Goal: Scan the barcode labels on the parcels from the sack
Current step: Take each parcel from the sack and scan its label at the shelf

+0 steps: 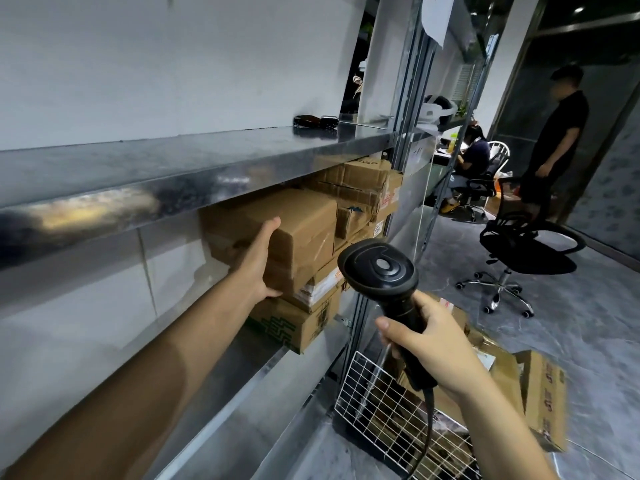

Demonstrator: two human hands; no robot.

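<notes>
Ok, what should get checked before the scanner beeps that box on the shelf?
1. Scanner in hand: ok. The right hand grips the handle of the black scanner.
2. Box held: ok. The left hand holds the brown box by its near end, on top of the stack.
3. Barcode label showing on that box: cannot tell. The faces in view look plain.
4. Scanner aimed at the box: cannot tell. Only the back of its head shows.
5. Cable free: cannot tell. The cable drops past the white wire basket.
</notes>
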